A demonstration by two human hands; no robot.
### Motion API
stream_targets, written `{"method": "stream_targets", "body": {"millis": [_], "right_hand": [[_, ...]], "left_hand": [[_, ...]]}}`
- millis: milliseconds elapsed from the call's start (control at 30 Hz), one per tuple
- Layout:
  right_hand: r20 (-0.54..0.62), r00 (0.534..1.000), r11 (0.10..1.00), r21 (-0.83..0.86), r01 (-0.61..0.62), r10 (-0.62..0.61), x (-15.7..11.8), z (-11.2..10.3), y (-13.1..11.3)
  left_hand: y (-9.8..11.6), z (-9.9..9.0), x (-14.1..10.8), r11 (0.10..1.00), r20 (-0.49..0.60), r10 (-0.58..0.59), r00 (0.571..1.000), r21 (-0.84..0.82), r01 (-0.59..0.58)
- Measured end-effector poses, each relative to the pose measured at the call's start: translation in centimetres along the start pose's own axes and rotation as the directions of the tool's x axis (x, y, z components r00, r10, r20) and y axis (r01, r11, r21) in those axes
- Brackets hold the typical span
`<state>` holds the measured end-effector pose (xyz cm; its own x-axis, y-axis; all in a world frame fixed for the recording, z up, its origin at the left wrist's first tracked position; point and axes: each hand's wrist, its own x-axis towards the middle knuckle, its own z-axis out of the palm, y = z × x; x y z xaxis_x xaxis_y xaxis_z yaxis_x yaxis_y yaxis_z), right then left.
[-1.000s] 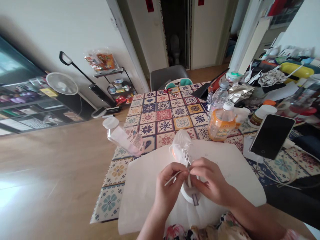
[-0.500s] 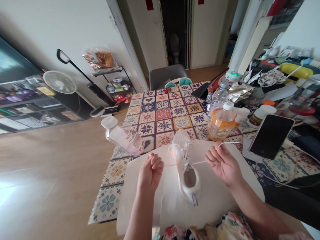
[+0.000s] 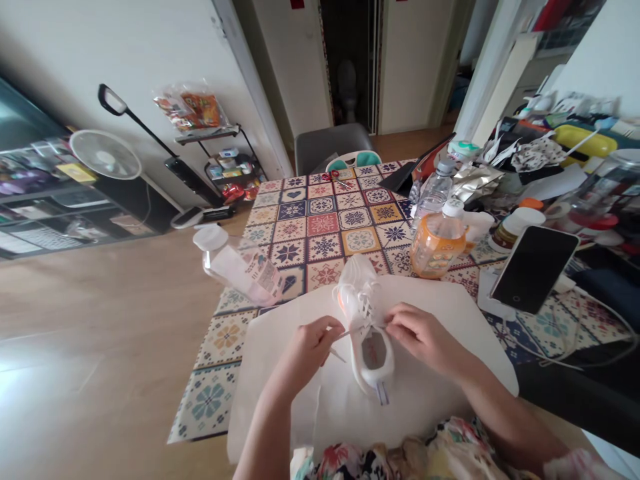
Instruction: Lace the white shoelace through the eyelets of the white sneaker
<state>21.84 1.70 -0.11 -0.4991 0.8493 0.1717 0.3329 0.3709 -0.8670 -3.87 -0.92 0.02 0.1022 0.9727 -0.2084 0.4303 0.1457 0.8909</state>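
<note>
A white sneaker [image 3: 358,287] lies on a white mat [image 3: 440,393], its toe pointing away from me and its heel tab toward me. White laces criss-cross its tongue. To the left of the shoe, my left hand [image 3: 317,340] pinches a shoelace [image 3: 345,334] that runs across to the top of the tongue; a loose end hangs below the fingers. My right hand [image 3: 413,330] is closed at the shoe's right side, fingertips by the lacing, where the other lace end meets them; most of that end is hidden.
A clear jar [image 3: 235,267] leans at the left table edge. An orange-labelled bottle [image 3: 437,240] stands beyond the mat, with a phone [image 3: 535,268] propped at right. Scissors [image 3: 336,177] lie at the far end of the patterned tablecloth [image 3: 323,223]. Clutter fills the right side.
Both hands have moved inward, from pulling the laces wide apart to close beside the shoe's opening. The right lace end no longer sticks out past the right hand.
</note>
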Motion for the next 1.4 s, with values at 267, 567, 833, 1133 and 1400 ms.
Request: {"method": "stream_targets", "body": {"millis": [267,567,833,1133,1400], "right_hand": [[-0.001,0.999,0.99,-0.136,-0.034,0.034,-0.3,-0.1,-0.2],[0.097,0.995,0.92,0.387,-0.056,0.02,0.9,-1.3,0.6],[0.04,0.99,0.492,0.865,-0.103,0.136,3.8,2.4,0.4],[-0.061,0.997,0.823,0.568,-0.007,0.051,-2.0,-3.3,0.1],[-0.361,0.907,0.972,-0.008,-0.237,0.218,-7.3,-6.0,1.6]], "left_hand": [[-0.3,0.2,0.3,0.999,0.065,0.03,0.997,0.023,-0.031],[0.0,-0.3,1.2,0.915,-0.013,0.312,0.95,-0.265,-0.304],[1.0,2.9,4.3,0.654,0.041,0.333,0.942,-0.729,-0.2],[1.7,1.7,6.3,0.761,0.268,0.36,0.894,-0.639,-0.115],[0.5,1.9,6.8,0.698,0.245,0.419,0.874,-0.703,-0.137]]}}
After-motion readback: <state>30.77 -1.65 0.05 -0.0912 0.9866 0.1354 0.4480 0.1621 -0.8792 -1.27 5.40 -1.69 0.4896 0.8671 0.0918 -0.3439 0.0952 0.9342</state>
